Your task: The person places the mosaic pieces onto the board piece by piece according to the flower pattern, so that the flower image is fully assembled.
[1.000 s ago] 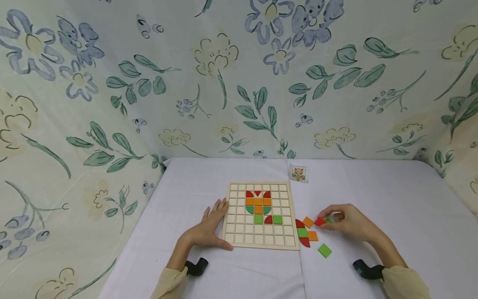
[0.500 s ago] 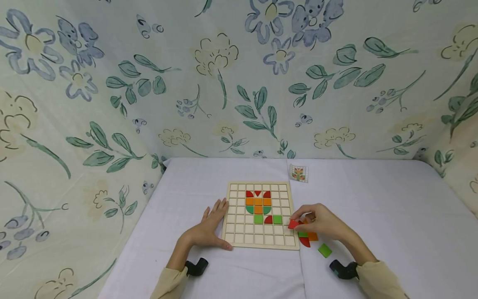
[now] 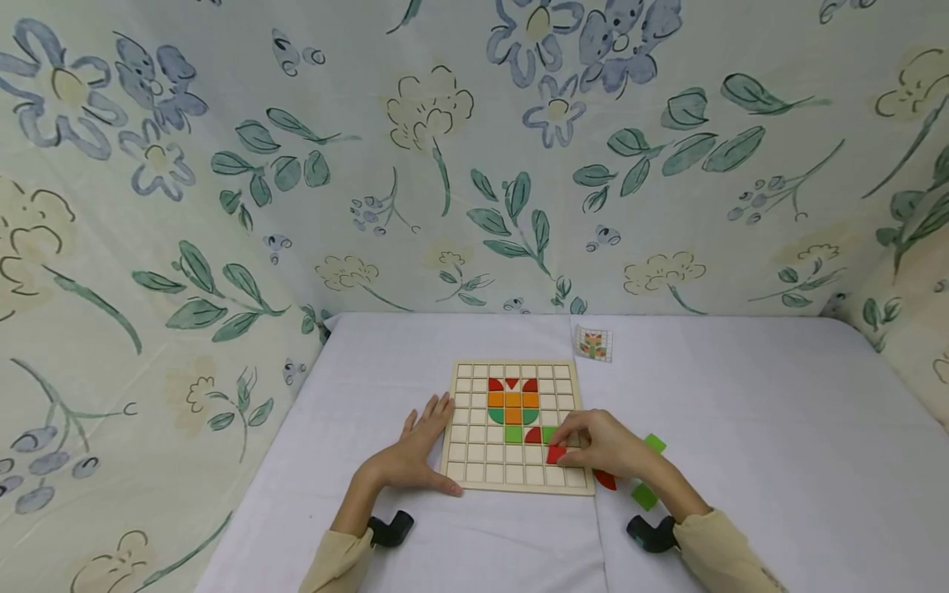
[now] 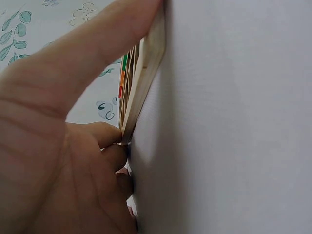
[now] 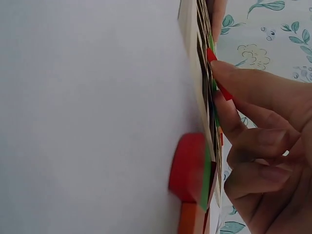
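A wooden grid board [image 3: 474, 473] lies on the white cloth with red, orange and green tiles forming a shape in its middle. My left hand [image 3: 404, 457] rests at the board's left side, fingers spread and thumb at the near left corner; the left wrist view shows the thumb [image 4: 92, 56] on the board's edge. My right hand [image 3: 604, 445] pinches a small red tile [image 3: 555, 455] between thumb and fingertips over the board's lower right, just below a green tile [image 3: 549, 433]. In the right wrist view the red tile [image 5: 220, 78] is tilted, close to the grid.
Right of the board lie loose tiles: a green one [image 3: 644, 496], another green one [image 3: 656, 443] and a rounded red piece [image 3: 605, 479]. My right hand hides others. A small pattern card [image 3: 593, 344] lies behind the board. Floral fabric [image 3: 460, 206] rises at the back.
My right hand has carried the red tile leftward from the loose tiles, over the board's right edge, to the lower right cells. My left hand and the board have stayed still.
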Demonstrator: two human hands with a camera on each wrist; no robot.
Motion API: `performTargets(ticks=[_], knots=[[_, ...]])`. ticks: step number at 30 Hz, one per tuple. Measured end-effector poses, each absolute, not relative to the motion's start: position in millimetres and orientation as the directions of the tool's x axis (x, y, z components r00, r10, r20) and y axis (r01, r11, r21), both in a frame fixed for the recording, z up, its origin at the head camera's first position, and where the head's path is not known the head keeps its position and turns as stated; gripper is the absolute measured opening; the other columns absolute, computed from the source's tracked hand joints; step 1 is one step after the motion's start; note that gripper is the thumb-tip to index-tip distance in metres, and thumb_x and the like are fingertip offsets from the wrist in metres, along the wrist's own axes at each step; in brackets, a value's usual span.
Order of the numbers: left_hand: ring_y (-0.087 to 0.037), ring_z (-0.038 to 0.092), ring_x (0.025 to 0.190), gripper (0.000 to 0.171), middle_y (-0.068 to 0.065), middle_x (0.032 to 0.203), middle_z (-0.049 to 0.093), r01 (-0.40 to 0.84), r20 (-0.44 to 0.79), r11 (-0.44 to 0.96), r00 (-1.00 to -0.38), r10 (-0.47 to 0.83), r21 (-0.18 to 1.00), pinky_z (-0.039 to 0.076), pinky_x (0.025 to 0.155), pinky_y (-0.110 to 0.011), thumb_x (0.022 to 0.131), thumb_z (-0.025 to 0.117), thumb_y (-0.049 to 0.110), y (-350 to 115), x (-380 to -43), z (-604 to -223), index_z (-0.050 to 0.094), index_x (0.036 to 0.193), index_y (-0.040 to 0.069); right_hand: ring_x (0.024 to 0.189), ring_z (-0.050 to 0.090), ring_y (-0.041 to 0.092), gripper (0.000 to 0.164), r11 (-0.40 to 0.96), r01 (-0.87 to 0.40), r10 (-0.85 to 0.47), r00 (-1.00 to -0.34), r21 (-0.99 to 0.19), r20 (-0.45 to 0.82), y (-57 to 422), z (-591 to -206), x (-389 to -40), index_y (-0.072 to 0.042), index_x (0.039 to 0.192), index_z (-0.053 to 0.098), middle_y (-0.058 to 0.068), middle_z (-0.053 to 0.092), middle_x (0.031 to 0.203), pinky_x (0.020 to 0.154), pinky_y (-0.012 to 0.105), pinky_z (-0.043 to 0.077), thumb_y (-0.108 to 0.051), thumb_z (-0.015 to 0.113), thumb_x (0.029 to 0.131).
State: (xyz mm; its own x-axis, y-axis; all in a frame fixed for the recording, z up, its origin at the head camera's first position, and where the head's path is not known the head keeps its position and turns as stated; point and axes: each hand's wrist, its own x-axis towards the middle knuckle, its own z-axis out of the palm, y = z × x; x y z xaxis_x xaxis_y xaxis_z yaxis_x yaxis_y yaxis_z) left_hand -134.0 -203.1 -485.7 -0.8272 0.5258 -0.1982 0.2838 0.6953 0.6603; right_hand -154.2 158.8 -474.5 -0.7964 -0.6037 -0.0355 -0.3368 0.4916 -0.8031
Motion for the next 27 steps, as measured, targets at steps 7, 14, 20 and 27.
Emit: performTargets(ticks=[7,14,20,27], knots=[[-0.038,-0.013,0.162,0.137,-0.016,0.175,-0.005,0.284,-0.200,0.696,-0.826,0.527,0.659,-0.008,0.128,-0.066,0.073,0.093,0.045,-203.5,-133.8,-485.9,0.002,0.165,0.000,0.064,0.047,0.004,0.018,0.476,-0.343,-0.607,-0.794,-0.810,-0.021,158.6,-475.2,-154.0,-0.012,0.102,0.081,0.002,0.072,0.099,0.060,0.018,0.043,-0.016,0.085,0.085],[-0.037,-0.012,0.162,0.137,-0.016,0.175,-0.005,0.281,-0.203,0.698,-0.827,0.524,0.658,-0.008,0.128,-0.065,0.073,0.093,0.044,-203.3,-134.1,-485.6,0.002,0.165,0.000,0.067,0.050,0.006,0.018,0.486,-0.315,-0.585,-0.810,-0.815,-0.036,158.5,-475.7,-153.8,-0.012,0.103,0.082,0.004,0.072,0.099,0.059,0.019,0.044,-0.015,0.085,0.085],[-0.037,-0.012,0.162,0.137,-0.016,0.175,-0.005,0.281,-0.204,0.703,-0.828,0.522,0.653,-0.008,0.128,-0.065,0.072,0.093,0.044,-202.8,-134.2,-485.5,0.003,0.165,0.000,0.073,0.052,0.006,0.016,0.509,-0.285,-0.556,-0.829,-0.812,-0.057,157.8,-477.1,-154.0,-0.014,0.100,0.083,0.000,0.070,0.092,0.061,0.018,0.044,-0.016,0.086,0.084],[-0.037,-0.012,0.162,0.137,-0.016,0.175,-0.004,0.277,-0.207,0.704,-0.830,0.518,0.654,-0.008,0.128,-0.065,0.072,0.094,0.044,-202.4,-133.8,-484.9,0.003,0.165,0.001,0.071,0.051,0.006,0.015,0.487,-0.274,-0.559,-0.827,-0.830,-0.055,156.6,-477.1,-153.9,-0.012,0.100,0.083,-0.001,0.063,0.081,0.060,0.017,0.042,-0.014,0.085,0.085]])
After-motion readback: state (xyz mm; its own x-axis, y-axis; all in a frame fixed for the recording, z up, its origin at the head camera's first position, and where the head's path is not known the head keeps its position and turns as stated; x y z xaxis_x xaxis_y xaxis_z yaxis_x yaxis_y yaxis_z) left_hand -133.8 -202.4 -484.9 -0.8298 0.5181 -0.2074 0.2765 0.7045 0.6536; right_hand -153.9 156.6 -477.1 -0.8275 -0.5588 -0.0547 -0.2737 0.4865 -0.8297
